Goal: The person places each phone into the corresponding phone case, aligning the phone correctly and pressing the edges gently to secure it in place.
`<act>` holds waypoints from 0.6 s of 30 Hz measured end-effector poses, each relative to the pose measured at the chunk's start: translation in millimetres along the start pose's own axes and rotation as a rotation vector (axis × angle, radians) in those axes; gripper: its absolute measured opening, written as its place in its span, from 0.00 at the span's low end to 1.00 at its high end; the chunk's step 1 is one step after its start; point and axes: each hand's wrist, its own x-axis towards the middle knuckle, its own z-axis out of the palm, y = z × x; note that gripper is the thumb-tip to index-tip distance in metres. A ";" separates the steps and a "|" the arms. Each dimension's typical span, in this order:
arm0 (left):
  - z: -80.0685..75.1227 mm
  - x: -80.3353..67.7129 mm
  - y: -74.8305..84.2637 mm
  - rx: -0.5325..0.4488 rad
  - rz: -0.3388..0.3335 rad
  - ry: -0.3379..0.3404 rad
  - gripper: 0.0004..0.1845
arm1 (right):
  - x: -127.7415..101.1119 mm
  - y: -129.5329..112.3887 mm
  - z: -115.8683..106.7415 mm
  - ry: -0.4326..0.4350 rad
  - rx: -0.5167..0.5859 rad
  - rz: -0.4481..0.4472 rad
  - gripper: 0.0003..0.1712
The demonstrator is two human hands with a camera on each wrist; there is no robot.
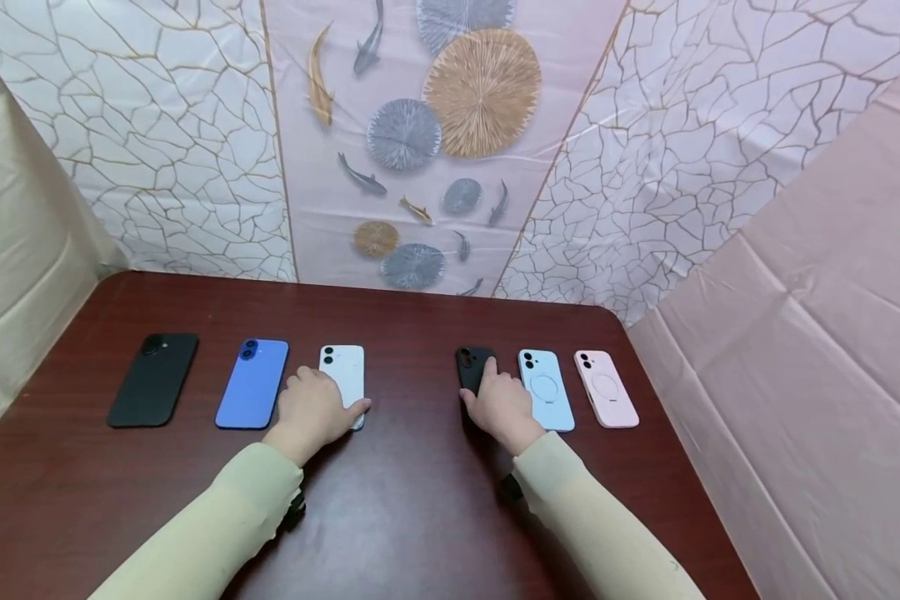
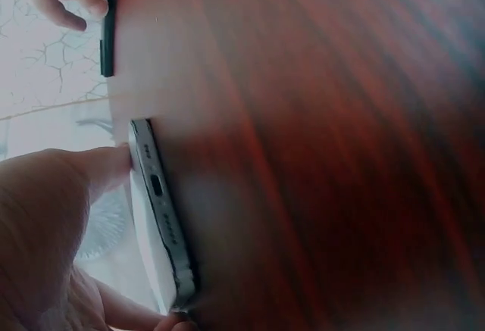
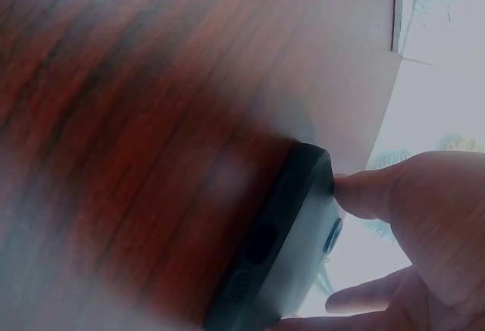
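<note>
My left hand (image 1: 322,404) lies over the lower half of a white phone (image 1: 344,367) that is face down on the dark red table (image 1: 412,500). In the left wrist view my thumb (image 2: 95,168) presses one side edge of the white phone (image 2: 161,213) and a fingertip touches the other. My right hand (image 1: 495,400) covers a black phone case (image 1: 472,365). The right wrist view shows my thumb (image 3: 371,191) and a finger pinching the black case (image 3: 276,251) by its sides. Both still rest on the table.
A black phone (image 1: 152,379) and a blue phone (image 1: 252,383) lie left of the white one. A light blue case (image 1: 546,389) and a pink case (image 1: 606,387) lie right of the black case. Patterned sheets wall the table's back and sides.
</note>
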 end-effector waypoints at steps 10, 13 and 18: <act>-6.7 -0.2 0.2 -0.034 -0.043 -0.076 0.51 | -0.2 0.9 0.7 0.002 0.024 -0.001 0.49; -8.6 -0.1 -3.0 -0.062 -0.053 -0.107 0.50 | -0.6 1.2 0.2 0.001 0.032 -0.002 0.48; -12.5 -0.5 -6.4 -0.079 -0.062 -0.130 0.48 | -1.0 0.2 -0.8 0.007 0.036 -0.008 0.47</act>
